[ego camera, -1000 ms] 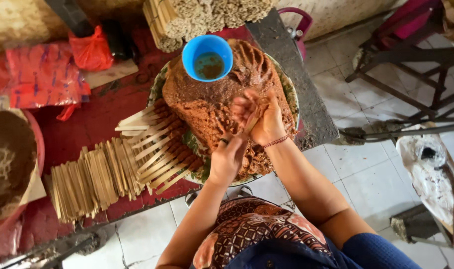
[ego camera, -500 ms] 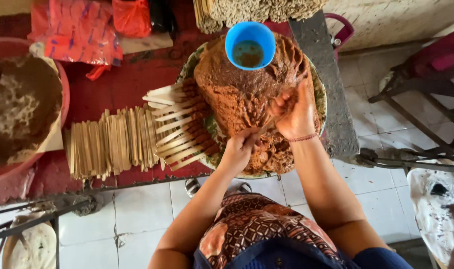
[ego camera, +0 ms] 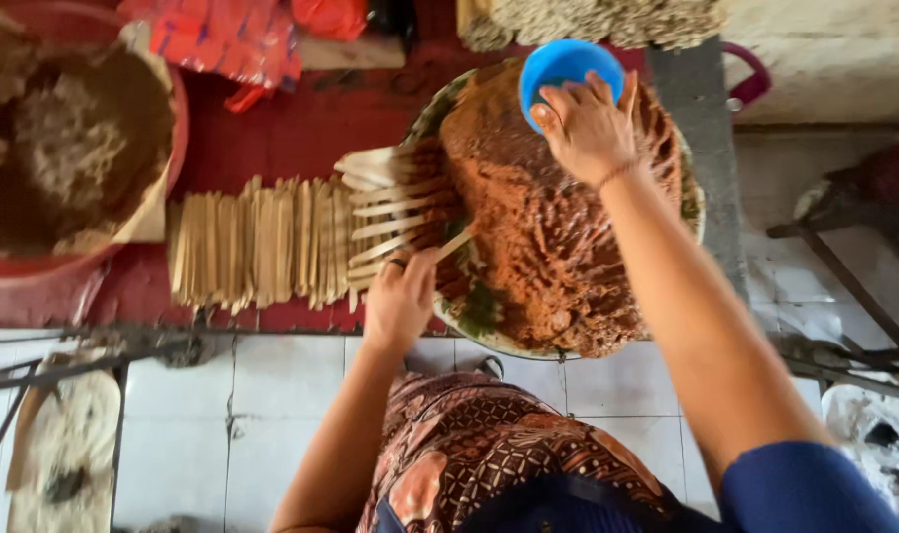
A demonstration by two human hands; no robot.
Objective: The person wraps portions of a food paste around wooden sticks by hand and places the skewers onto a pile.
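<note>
Head view. The left hand [ego camera: 402, 296], at about 7 o'clock of the round tray [ego camera: 701, 202], is closed on one thin bamboo stick [ego camera: 453, 242], pinched near its lower end so that its tip lies against the brown paste mound [ego camera: 538, 217]. The right hand [ego camera: 590, 123] reaches to 12 o'clock of the mound; its fingers are spread wide and rest on the rim of the blue cup [ego camera: 560, 64], which sits at the top of the heap.

Handling, as judged: the stick looks light, stiff and easily snapped, so a hold near one end between fingertips suits it. The paste appears soft, moist and sticky; it would smear rather than lift cleanly. The cup looks light and rigid, and is best taken by the rim.

Surroundings: a row of bare sticks [ego camera: 262, 242] lies at 9 o'clock of the tray on the red table top [ego camera: 272, 128], with paste-tipped sticks [ego camera: 390, 212] fanned against the tray edge just beside the left hand. A large basin of brown material [ego camera: 65, 148] stands at 10 o'clock, well apart. Orange-red bags [ego camera: 223, 35] lie at 11 o'clock. The fanned sticks crowd the left hand's approach to the mound.
</note>
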